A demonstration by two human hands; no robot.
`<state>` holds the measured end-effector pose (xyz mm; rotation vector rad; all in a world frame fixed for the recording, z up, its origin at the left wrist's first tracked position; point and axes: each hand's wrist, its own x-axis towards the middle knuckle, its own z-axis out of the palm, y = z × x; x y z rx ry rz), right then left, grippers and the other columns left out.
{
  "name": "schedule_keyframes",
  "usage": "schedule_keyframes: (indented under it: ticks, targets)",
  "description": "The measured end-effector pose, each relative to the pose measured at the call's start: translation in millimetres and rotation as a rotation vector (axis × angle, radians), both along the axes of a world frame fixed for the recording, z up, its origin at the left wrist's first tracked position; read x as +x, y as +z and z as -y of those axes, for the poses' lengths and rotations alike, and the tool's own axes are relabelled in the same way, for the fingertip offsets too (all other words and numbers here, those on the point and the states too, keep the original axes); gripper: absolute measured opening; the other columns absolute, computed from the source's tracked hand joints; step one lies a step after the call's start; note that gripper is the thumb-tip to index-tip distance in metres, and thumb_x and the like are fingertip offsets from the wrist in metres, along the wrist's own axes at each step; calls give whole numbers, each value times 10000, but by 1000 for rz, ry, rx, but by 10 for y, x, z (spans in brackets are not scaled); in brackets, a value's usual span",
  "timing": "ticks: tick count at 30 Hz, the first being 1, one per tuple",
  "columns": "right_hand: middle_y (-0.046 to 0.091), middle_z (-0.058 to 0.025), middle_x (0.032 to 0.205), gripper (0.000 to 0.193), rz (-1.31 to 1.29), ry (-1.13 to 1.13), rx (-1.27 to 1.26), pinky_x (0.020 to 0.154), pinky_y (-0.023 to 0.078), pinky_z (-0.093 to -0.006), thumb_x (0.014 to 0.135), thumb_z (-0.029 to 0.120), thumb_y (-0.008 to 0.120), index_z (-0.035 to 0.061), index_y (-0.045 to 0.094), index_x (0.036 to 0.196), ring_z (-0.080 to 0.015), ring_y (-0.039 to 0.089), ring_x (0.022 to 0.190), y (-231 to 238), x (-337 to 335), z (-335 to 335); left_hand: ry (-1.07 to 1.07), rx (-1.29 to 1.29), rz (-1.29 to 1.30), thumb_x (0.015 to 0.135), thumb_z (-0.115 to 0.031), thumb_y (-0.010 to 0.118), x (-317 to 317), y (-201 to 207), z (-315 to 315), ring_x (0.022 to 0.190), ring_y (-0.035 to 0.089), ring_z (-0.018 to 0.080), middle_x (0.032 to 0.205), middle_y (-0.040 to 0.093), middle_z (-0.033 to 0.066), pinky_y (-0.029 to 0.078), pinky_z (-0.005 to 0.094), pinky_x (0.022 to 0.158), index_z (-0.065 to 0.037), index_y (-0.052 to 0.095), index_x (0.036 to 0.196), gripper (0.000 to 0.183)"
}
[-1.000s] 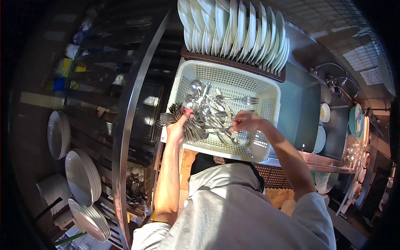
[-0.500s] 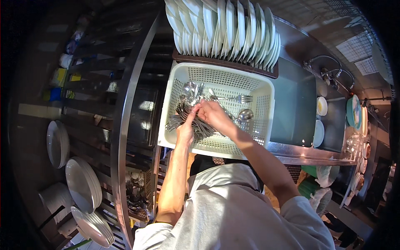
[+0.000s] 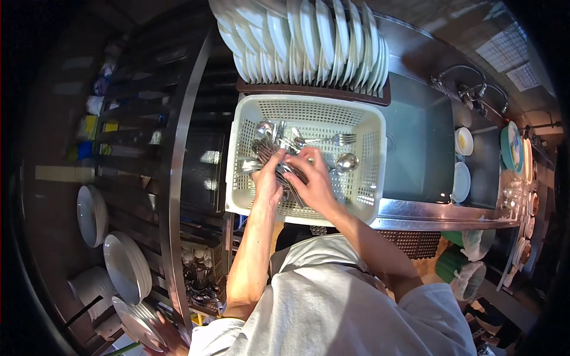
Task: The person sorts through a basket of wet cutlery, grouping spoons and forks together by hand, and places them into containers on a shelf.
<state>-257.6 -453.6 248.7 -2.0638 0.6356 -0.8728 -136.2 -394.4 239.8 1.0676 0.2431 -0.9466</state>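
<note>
Both hands are inside a cream perforated plastic basket [image 3: 381, 127]. My left hand [image 3: 268, 179] is wrapped round a bundle of forks [image 3: 292, 191], with the tines pointing away from me and the handles slanting toward me. From the right, my right hand [image 3: 313, 181] closes its thumb and fingers on the same bundle. Beyond the hands lie a round-bowled spoon [image 3: 264, 129] and several other pieces of cutlery. A loose fork [image 3: 343, 139] and a ladle-like round spoon [image 3: 347, 162] rest on the right side of the basket floor.
A brown rack of upright white plates [image 3: 314, 44] stands just behind the basket. To the right is a steel sink [image 3: 418, 148] with a faucet [image 3: 475, 92] and bowls beyond. Stacked plates [image 3: 127, 267] sit on the left, where another person's hand [image 3: 166, 332] touches a stack.
The fork bundle has been drawn together and tilted more lengthwise between my hands. My right hand has moved slightly down and right. Another person's hand has appeared at the lower left.
</note>
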Motion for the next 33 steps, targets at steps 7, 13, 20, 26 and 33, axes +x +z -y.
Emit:
schedule_keyframes:
  ticks: [7,13,20,26,33]
  targets:
    - [636,-108,1032,502,42,299,921,896,490,-331,722,46,760,-32,539,1166,-208,613,995,136,-633,726,-669,-192,481,768,-35,768,-621,643,795,1027,613,186,1126,632,127,501,323,909,27,529,1252,544]
    - [657,-93,888,356,276,4,1315,707,560,-349,747,-62,676,-25,580,1087,-222,672,756,67,-1415,1115,-450,-168,1165,811,-24,739,-1251,551,1488,1198,525,270,1420,421,183,448,347,1003,-83,153,1512,916]
    - [628,-92,831,266,366,-148,1306,648,554,-342,802,-28,685,-14,572,1042,-195,656,686,-346,-2397,1545,-763,-211,866,901,-65,649,-1843,516,1694,1213,523,274,1437,419,191,465,355,974,-97,117,1526,821]
    - [639,-93,854,305,156,-273,1306,631,538,-331,811,-3,688,-24,579,1096,-186,649,698,-1423,-2918,2079,-926,-76,813,947,-159,617,-1694,219,1550,1156,576,204,1276,589,143,460,316,955,-15,486,1331,431]
    - [652,-60,904,222,-268,-301,1221,738,514,-342,800,29,655,52,644,1020,-195,627,824,-2469,-3018,1964,-906,46,692,940,-161,624,-1507,161,1327,949,622,144,1059,660,77,489,274,844,9,582,1193,308]
